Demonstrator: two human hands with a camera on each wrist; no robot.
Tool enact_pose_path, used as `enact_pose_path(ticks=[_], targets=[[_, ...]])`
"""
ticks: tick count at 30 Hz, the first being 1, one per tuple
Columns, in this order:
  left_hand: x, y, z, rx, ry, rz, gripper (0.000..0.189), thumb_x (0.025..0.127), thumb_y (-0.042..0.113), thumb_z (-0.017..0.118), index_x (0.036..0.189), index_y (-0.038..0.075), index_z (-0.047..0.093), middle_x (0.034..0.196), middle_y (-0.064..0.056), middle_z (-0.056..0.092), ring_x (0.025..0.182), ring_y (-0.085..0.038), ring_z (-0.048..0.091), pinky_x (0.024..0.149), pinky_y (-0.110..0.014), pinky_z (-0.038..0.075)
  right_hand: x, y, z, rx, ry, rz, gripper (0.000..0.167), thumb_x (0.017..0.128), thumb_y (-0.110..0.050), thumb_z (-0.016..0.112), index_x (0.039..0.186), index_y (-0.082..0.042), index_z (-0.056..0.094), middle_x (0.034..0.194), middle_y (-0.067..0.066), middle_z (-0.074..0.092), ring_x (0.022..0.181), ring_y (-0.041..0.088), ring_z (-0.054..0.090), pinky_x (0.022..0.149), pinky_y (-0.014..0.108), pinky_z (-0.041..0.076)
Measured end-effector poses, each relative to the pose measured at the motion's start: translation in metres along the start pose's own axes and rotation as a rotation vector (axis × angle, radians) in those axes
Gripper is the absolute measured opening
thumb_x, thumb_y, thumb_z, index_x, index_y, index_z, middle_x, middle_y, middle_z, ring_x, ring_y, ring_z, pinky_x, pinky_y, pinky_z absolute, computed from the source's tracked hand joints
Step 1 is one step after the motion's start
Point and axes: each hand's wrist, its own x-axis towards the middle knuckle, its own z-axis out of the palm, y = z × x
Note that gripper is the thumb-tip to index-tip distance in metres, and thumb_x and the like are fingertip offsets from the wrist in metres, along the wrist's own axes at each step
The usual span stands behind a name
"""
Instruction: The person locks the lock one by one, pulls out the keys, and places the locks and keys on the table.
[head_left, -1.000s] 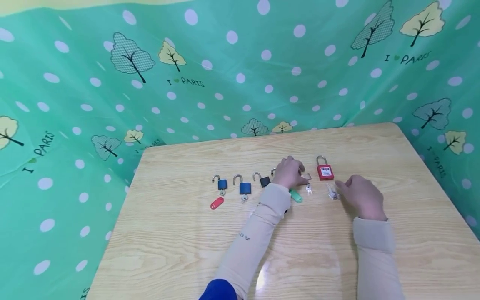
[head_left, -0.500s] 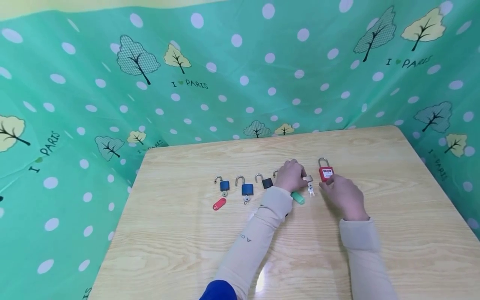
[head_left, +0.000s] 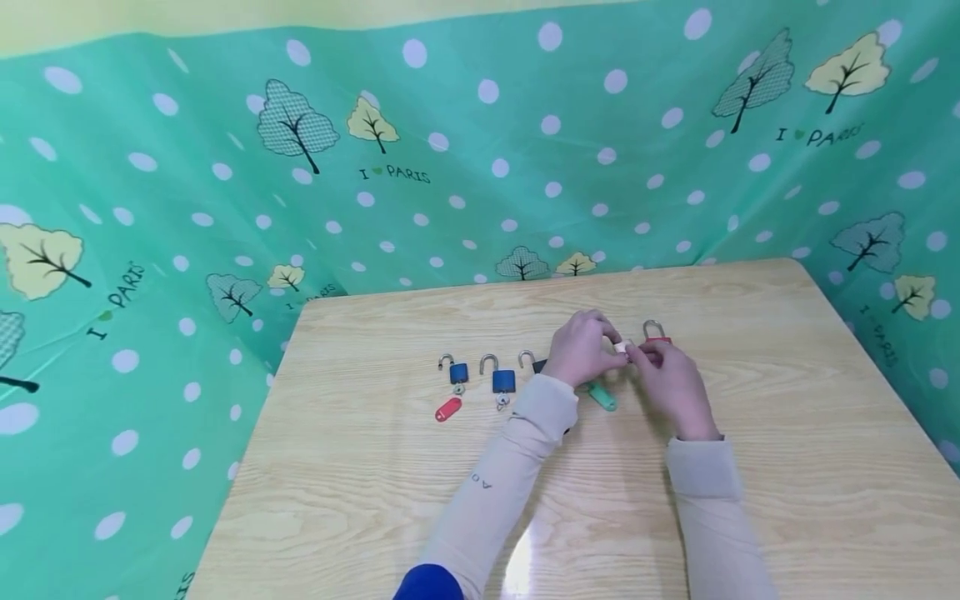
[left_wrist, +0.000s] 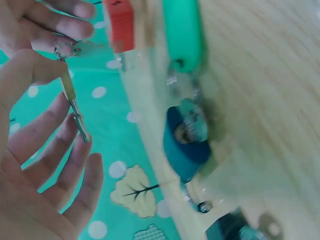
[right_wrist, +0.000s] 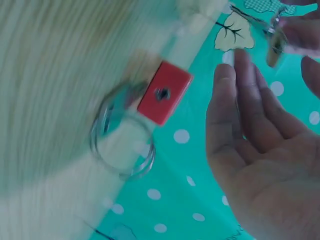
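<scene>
Green dotted cloth wall with printed trees, pale wood-grain tabletop, glossy light patch

Head view bright, fairly even; light seems to come from above. Strong glare patch low on the surface, soft shadow along the left edge of the right sleeve. Small padlock washes out pale, detail lost. Curtain fairly crisp. Wrist views dimmer, green-tinted. Left wrist: left hand reasonably sharp, blue padlock and green tag soft, smeared. Right wrist: motion blur, wood grain streaks, metal ring ghosts, red padlock soft-edged; right hand dim but readable.
</scene>
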Motion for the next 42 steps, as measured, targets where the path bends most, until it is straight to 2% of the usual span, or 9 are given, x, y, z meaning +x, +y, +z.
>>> enact_pose_path(ticks=[4, 9, 14, 20, 23, 26, 34, 38, 42], targets=[[-0.005, 0.003, -0.008, -0.056, 0.012, 0.025, 0.023, 0.082, 0.042, 0.079, 0.099, 0.026, 0.078, 0.12, 0.01, 0.063, 0.121, -0.011, 0.053, 0.101, -0.025, 0.047, 0.001, 0.001, -0.003, 0.084, -0.003, -0.024, 0.058, 0.103, -0.046, 0.047, 0.125, 0.005, 0.061, 0.118, 0.027, 0.066, 0.111, 0.04, 0.061, 0.09, 0.053, 0.05], [-0.011, 0.004, -0.009, -0.159, 0.034, 0.028, 0.02, 0.082, 0.034, 0.08, 0.099, 0.024, 0.077, 0.118, 0.011, 0.062, 0.119, -0.01, 0.052, 0.105, -0.023, 0.043, 0.0, 0.003, -0.005, 0.135, -0.033, -0.012, 0.053, 0.104, -0.042, 0.049, 0.126, 0.005, 0.06, 0.12, 0.026, 0.066, 0.111, 0.039, 0.063, 0.091, 0.05, 0.052], [-0.02, 0.002, -0.003, -0.26, 0.064, -0.023, 0.022, 0.084, 0.033, 0.08, 0.103, 0.023, 0.076, 0.119, 0.01, 0.062, 0.112, -0.009, 0.055, 0.098, -0.023, 0.047, -0.003, 0.004, -0.002, 0.217, -0.059, 0.014, 0.049, 0.104, -0.037, 0.051, 0.126, 0.006, 0.059, 0.119, 0.024, 0.067, 0.106, 0.033, 0.066, 0.091, 0.042, 0.055], [-0.032, 0.003, 0.004, -0.411, 0.136, -0.099, 0.048, 0.083, 0.034, 0.079, 0.128, 0.02, 0.067, 0.128, 0.003, 0.061, 0.103, -0.011, 0.063, 0.083, -0.018, 0.052, -0.008, 0.006, 0.001, 0.388, -0.092, 0.08, 0.055, 0.103, -0.037, 0.053, 0.134, 0.008, 0.052, 0.127, 0.026, 0.062, 0.1, 0.019, 0.068, 0.091, 0.028, 0.055], [-0.033, 0.004, 0.003, -0.43, 0.168, -0.11, 0.053, 0.083, 0.035, 0.078, 0.132, 0.02, 0.064, 0.129, 0.001, 0.063, 0.104, -0.013, 0.065, 0.083, -0.019, 0.054, -0.009, 0.007, 0.002, 0.437, -0.079, 0.085, 0.057, 0.102, -0.036, 0.054, 0.137, 0.009, 0.049, 0.13, 0.027, 0.059, 0.096, 0.013, 0.069, 0.09, 0.025, 0.054], [-0.032, 0.005, 0.002, -0.424, 0.178, -0.117, 0.051, 0.085, 0.035, 0.077, 0.132, 0.019, 0.064, 0.128, 0.0, 0.065, 0.106, -0.013, 0.066, 0.087, -0.021, 0.054, -0.008, 0.005, 0.004, 0.465, -0.065, 0.081, 0.057, 0.102, -0.037, 0.055, 0.136, 0.008, 0.049, 0.13, 0.027, 0.059, 0.099, 0.016, 0.069, 0.093, 0.029, 0.054], [-0.031, 0.005, -0.001, -0.475, 0.153, -0.125, 0.047, 0.09, 0.028, 0.073, 0.135, 0.018, 0.062, 0.13, -0.004, 0.067, 0.113, -0.015, 0.066, 0.096, -0.025, 0.052, -0.007, -0.001, 0.008, 0.47, -0.025, 0.059, 0.053, 0.101, -0.039, 0.055, 0.129, 0.006, 0.055, 0.125, 0.023, 0.062, 0.101, 0.023, 0.069, 0.093, 0.031, 0.054], [-0.031, 0.003, -0.002, -0.594, 0.14, -0.141, 0.051, 0.09, 0.024, 0.074, 0.138, 0.015, 0.059, 0.134, -0.003, 0.064, 0.118, -0.016, 0.064, 0.098, -0.028, 0.052, -0.006, -0.002, 0.007, 0.492, -0.021, 0.052, 0.053, 0.101, -0.04, 0.056, 0.128, 0.005, 0.055, 0.124, 0.021, 0.063, 0.1, 0.021, 0.069, 0.092, 0.028, 0.054], [-0.029, -0.003, 0.0, -0.852, 0.171, -0.176, 0.046, 0.091, 0.018, 0.073, 0.135, 0.012, 0.061, 0.132, -0.005, 0.065, 0.116, -0.018, 0.066, 0.092, -0.022, 0.054, -0.004, -0.003, 0.006, 0.535, -0.033, 0.049, 0.052, 0.101, -0.038, 0.057, 0.129, 0.005, 0.053, 0.12, 0.016, 0.064, 0.098, 0.013, 0.069, 0.091, 0.024, 0.054]])
